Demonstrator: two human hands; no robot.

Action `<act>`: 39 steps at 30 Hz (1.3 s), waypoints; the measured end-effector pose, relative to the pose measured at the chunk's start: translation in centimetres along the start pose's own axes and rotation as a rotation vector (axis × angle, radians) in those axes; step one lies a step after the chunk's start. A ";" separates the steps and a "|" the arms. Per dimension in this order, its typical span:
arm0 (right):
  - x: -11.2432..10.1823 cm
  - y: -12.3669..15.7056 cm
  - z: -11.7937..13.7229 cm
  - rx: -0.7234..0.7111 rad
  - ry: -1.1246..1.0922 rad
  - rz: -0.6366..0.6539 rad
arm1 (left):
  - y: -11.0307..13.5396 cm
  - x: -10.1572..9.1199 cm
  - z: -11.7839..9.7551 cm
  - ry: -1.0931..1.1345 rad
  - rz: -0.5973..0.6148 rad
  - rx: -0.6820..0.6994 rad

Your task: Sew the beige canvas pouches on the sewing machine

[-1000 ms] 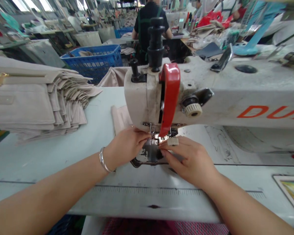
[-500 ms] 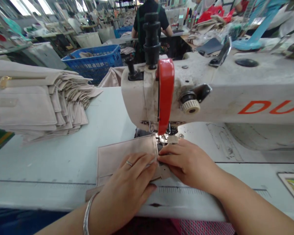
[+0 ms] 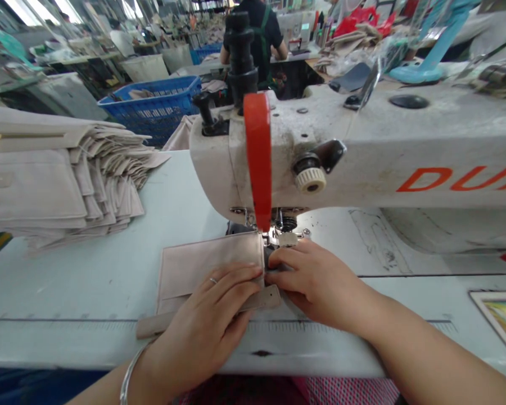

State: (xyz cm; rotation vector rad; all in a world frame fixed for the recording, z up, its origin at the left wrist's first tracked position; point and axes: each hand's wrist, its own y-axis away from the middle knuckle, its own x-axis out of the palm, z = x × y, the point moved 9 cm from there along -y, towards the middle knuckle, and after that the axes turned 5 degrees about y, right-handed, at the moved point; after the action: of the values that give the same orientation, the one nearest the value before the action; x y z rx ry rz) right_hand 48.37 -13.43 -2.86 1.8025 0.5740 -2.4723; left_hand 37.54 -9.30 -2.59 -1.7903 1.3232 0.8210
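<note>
A beige fabric panel [image 3: 202, 259] with stitched edges lies on the sewing machine bed, its right edge by the presser foot [image 3: 270, 236]. Flat across its lower right part rests my left hand [image 3: 213, 320], fingers stretched out and pressing it down. Under that hand, a narrow beige strap [image 3: 266, 298] with a small hole near its tip sticks out on both sides. My right hand [image 3: 320, 281] is just right of the foot, two fingertips apart and touching the panel's edge; its thumb is hidden. The red guard [image 3: 258, 163] hangs over the needle area and covers the needle.
A thick stack of beige pouch pieces [image 3: 67, 174] sits at the left. The white machine head [image 3: 346, 135] spans the right side. Behind stand a blue crate [image 3: 156, 101] and a seated co-worker [image 3: 257, 39]. A framed picture [image 3: 500, 315] lies at the right edge.
The view has shifted slightly, so the machine appears further left. My left hand has slid a little down and left on the panel, baring more of the strap's end. My right hand stays beside the foot.
</note>
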 end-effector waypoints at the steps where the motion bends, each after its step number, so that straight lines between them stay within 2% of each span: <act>1: 0.0 0.0 0.0 -0.001 -0.001 0.003 | 0.0 0.2 -0.2 -0.033 0.015 0.022; 7: -0.4 0.0 0.3 -0.003 -0.076 -0.014 | -0.1 0.8 -1.6 -0.236 0.080 0.176; 14: -0.5 0.1 0.0 0.060 -0.083 -0.059 | -0.1 1.0 -1.8 -0.217 0.092 0.210; 17: -0.1 0.3 0.1 0.045 -0.073 -0.060 | -0.1 1.1 -1.7 -0.189 0.102 0.228; 23: -0.1 0.2 0.3 0.051 -0.052 -0.095 | -0.4 0.7 -0.6 -0.155 0.095 0.230; 31: 0.1 -0.2 -0.5 0.130 0.001 -0.086 | -2.5 0.0 1.1 -0.121 0.074 0.245; 39: 0.7 -0.6 -1.3 0.191 0.045 -0.021 | -4.1 -0.4 2.8 -0.123 0.060 0.283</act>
State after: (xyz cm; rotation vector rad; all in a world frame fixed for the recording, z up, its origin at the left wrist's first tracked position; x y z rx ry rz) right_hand 49.20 -12.30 -3.71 1.9310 0.3719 -2.5858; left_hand 41.20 -5.95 -2.87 -1.4641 1.3444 0.7234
